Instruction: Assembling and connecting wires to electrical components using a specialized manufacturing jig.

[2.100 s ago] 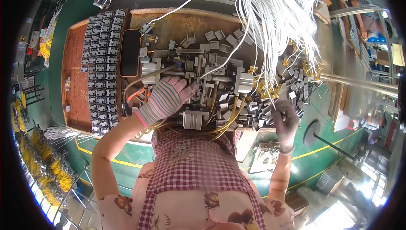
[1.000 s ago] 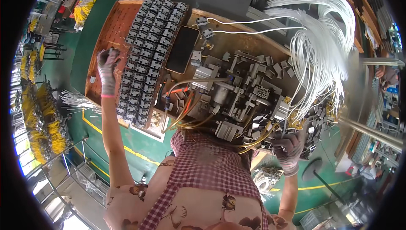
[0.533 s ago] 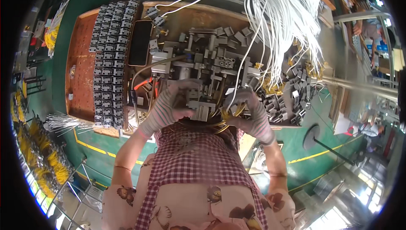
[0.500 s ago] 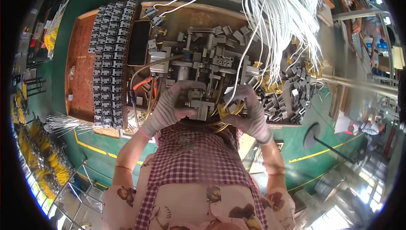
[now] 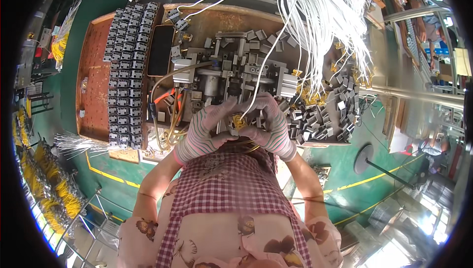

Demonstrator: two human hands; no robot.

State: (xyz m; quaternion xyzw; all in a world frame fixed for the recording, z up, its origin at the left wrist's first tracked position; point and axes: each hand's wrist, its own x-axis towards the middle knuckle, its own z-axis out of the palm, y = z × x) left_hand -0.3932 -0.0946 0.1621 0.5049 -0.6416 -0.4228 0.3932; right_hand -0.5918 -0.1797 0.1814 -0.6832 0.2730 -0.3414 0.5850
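Both my hands, in striped knit gloves, meet at the front of a metal bench fixture (image 5: 211,85). Between them sits a small brass-coloured terminal piece (image 5: 238,120), from which a white wire (image 5: 262,71) runs up to the bundle. My right hand (image 5: 270,126) grips this piece from the right, thumb below and fingers curled above. From the left, my left hand (image 5: 203,131) curls thumb and fingers around the same spot; what lies in its grasp is mostly hidden.
A thick bundle of white wires (image 5: 315,17) hangs at the upper right, above loose grey housings (image 5: 325,120). Rows of black-and-grey switch-like blocks (image 5: 125,76) fill part of the wooden tray (image 5: 93,76) at left. A dark phone (image 5: 161,50) lies beside them. Brown tubing (image 5: 165,78) loops left of the fixture.
My right hand has moved left with the brass-coloured piece and its wire, to the fixture's front. My left hand has shifted slightly right, and the hands are now close together.
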